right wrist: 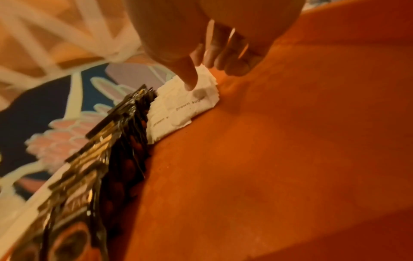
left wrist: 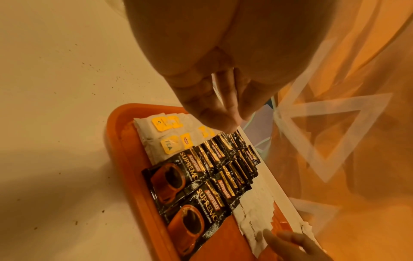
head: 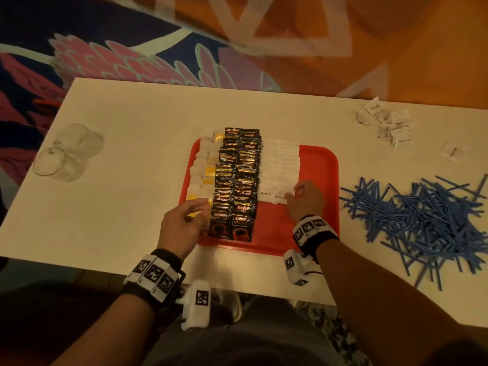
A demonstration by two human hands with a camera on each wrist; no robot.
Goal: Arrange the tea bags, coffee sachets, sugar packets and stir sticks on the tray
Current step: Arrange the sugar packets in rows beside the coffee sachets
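Observation:
A red tray sits mid-table. On it, left to right, are a column of tea bags with yellow tags, two overlapping columns of black coffee sachets, and two columns of white sugar packets. My left hand hovers over the nearest tea bags with relaxed fingers, holding nothing. My right hand is at the near right end of the sugar rows. Its thumb presses the front "brown sugar" packet, and its fingers touch the tray beside the row. Blue stir sticks lie heaped on the table to the right.
Loose white sugar packets lie at the table's far right, one more apart from them. Clear glass jars lie at the left edge. The tray's right strip and near right corner are bare. A patterned carpet lies beyond the table.

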